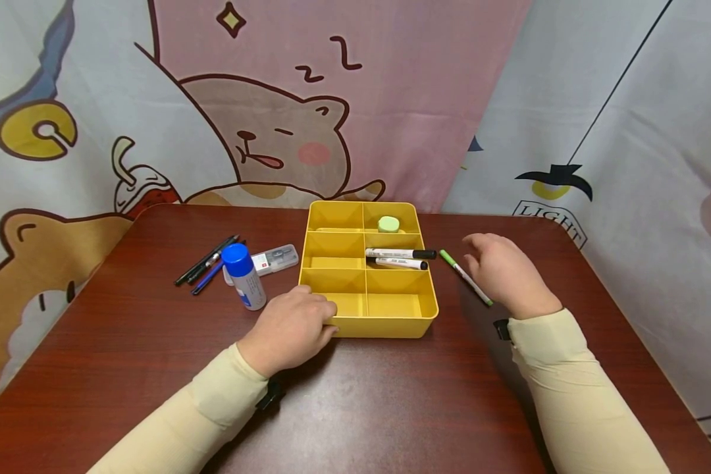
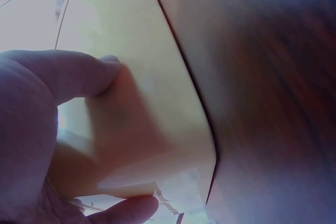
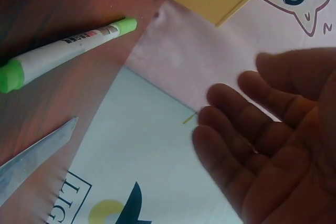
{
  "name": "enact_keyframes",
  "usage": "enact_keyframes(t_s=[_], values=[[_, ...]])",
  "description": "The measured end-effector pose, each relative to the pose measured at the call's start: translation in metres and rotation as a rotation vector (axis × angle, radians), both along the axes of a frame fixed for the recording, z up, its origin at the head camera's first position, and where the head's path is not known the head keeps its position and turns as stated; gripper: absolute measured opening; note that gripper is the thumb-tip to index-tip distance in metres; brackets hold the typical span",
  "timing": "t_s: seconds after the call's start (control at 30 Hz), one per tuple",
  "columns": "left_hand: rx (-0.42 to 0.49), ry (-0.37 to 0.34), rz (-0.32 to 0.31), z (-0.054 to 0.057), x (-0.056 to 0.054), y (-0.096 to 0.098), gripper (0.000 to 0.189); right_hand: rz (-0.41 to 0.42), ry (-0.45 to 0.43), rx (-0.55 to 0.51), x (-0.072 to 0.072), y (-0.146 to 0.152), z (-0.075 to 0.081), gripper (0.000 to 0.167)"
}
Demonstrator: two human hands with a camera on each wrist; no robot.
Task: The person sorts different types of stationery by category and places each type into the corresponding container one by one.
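My left hand (image 1: pixel 291 328) grips the front left corner of a yellow compartment box (image 1: pixel 381 327). In the left wrist view, the thumb (image 2: pixel 86 74) presses on the box's outer wall. Two white markers with black caps (image 1: pixel 398 253) lie in the middle right compartment, their caps reaching over the right rim. A pale green rounded block (image 1: pixel 388 224) sits in the back right compartment. Above the table on the right, my right hand (image 1: pixel 509 273) holds nothing, its fingers loosely bent. Just left of it lies a white marker with green ends (image 1: pixel 465 277), also seen in the right wrist view.
Left of the box stands a white bottle with a blue cap (image 1: pixel 244 276). Behind it lie a clear-lidded case (image 1: pixel 275 259) and several dark and blue pens (image 1: pixel 206 263). A printed curtain (image 1: pixel 415 99) hangs behind the table (image 1: pixel 355 401).
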State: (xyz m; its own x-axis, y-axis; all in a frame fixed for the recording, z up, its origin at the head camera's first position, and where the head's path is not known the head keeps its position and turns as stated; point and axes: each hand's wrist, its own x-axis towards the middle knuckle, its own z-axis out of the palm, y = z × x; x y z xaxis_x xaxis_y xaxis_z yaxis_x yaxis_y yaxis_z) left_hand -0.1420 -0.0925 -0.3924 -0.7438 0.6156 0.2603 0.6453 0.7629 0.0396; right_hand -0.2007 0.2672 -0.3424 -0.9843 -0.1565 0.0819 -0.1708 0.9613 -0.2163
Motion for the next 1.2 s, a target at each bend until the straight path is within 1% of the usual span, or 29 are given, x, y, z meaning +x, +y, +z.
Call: enact_keyframes(t_s=[0.23, 0.33, 0.53, 0.7, 0.83, 1.07, 1.2], values=[[-0.003, -0.004, 0.007, 0.0, 0.001, 0.0, 0.026, -0.027, -0.143, 0.069, -0.003, 0.002, -0.003, 0.044], [-0.006, -0.006, 0.007, 0.0, 0.001, 0.0, 0.026, -0.029, -0.189, 0.104, -0.004, 0.003, -0.005, 0.047], [-0.005, -0.005, 0.005, 0.0, 0.0, 0.0, 0.026, -0.012, -0.243, 0.16, -0.006, 0.006, -0.011, 0.053], [-0.004, -0.006, 0.005, 0.0, 0.0, 0.0, 0.025, -0.021, -0.3, 0.174, -0.009, 0.006, -0.014, 0.054], [-0.005, -0.004, 0.009, 0.0, 0.0, 0.0, 0.025, -0.036, -0.327, 0.17, -0.01, 0.006, -0.015, 0.054], [-0.013, 0.0, 0.019, 0.001, 0.0, 0.001, 0.026, -0.018, -0.342, 0.153, -0.012, 0.006, -0.017, 0.041], [-0.011, -0.002, 0.012, 0.0, 0.0, 0.001, 0.026, -0.014, -0.347, 0.145, -0.011, 0.006, -0.018, 0.038]])
